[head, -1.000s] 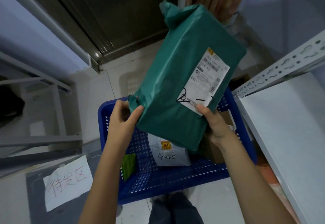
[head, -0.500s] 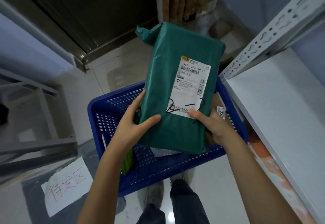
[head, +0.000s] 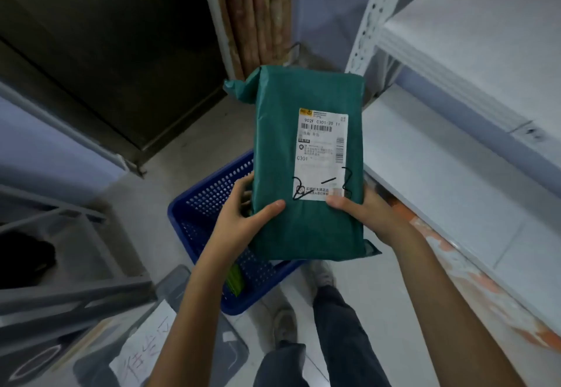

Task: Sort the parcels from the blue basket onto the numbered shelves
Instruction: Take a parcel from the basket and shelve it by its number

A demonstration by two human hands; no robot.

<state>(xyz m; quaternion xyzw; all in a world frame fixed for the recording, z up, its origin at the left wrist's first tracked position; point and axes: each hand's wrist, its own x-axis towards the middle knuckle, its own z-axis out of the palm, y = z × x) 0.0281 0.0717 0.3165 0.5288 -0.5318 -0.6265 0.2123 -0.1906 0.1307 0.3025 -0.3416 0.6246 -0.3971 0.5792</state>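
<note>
The parcel [head: 282,155] is wrapped in green plastic film, slightly glossy and creased, with a matt white paper label [head: 321,152] marked in black ink. The blue basket [head: 200,213] is hard perforated plastic. The shelves [head: 455,159] have smooth, matt white boards on a perforated painted metal upright [head: 368,19]. The floor [head: 188,143] is smooth pale tile with a dull sheen. A handwritten paper sheet [head: 142,353] lies on a semi-clear plastic lid.

Pale tiled floor [head: 188,149], dark door [head: 115,46]
</note>
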